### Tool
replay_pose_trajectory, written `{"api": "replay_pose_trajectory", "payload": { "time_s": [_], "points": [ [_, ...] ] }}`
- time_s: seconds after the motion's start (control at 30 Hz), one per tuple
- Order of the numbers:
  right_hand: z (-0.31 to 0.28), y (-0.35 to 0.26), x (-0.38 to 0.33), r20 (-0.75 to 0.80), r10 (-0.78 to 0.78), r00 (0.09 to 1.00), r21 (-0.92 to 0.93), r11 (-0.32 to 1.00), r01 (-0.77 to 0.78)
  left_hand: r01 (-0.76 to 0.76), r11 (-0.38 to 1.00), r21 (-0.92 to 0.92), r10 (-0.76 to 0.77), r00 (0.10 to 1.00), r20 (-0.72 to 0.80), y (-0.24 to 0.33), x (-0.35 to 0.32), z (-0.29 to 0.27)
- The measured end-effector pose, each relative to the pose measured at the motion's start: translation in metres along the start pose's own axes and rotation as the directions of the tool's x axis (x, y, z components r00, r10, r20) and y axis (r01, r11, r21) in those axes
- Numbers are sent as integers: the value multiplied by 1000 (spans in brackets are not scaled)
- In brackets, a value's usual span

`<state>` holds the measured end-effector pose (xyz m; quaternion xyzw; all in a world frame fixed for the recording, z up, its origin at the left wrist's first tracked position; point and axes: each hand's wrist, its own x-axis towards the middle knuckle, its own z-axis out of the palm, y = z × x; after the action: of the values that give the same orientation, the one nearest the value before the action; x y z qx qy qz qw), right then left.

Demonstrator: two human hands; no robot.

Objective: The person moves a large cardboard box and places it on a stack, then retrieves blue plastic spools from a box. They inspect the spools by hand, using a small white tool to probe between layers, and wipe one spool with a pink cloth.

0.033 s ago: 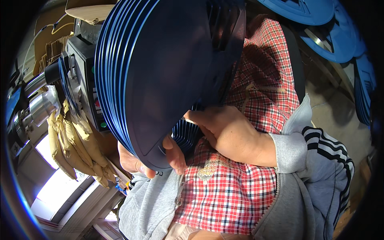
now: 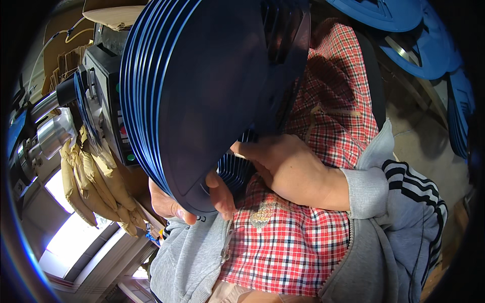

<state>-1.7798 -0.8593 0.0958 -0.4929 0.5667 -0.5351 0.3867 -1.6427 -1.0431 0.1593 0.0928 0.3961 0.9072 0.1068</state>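
Note:
A stack of thin, dark blue curved plastic discs [image 2: 212, 76] stands on edge in front of my chest, its broad face toward me and its layered rims fanned along the left. My left hand [image 2: 169, 203] grips the lower end, thumb and fingers wrapped round its edge. From the right, my right hand [image 2: 290, 164] is closed at the inner edge of the stack; its fingertips are partly hidden behind the discs. Slots cut through the discs show near the upper right of the stack.
More light blue plastic discs [image 2: 429, 55] with cut-outs lie at the upper right. At left stand a dark control box [image 2: 103, 86] with coloured buttons, a metal machine part [image 2: 54, 132] and hanging tan gloves [image 2: 96, 182]. A red checked apron [image 2: 298, 237] covers my lap.

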Motion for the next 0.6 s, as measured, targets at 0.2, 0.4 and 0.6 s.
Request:
{"api": "replay_pose_trajectory", "payload": {
  "time_s": [0.2, 0.4, 0.6],
  "points": [
    [3, 0, 2, -75, 52, 996, 143, 989, -41, 58, 998, 18, -57, 998, -37, 6, 16, 5],
    [1, 1, 0, 36, 72, 997, 214, 974, -78, 84, 996, 18, -83, 996, -39, 11, 14, 3],
    [-32, -9, -9, -32, 240, 970, 415, 886, -206, -89, 994, -58, 79, 985, -151, 6, -2, 4]
  ]
}}
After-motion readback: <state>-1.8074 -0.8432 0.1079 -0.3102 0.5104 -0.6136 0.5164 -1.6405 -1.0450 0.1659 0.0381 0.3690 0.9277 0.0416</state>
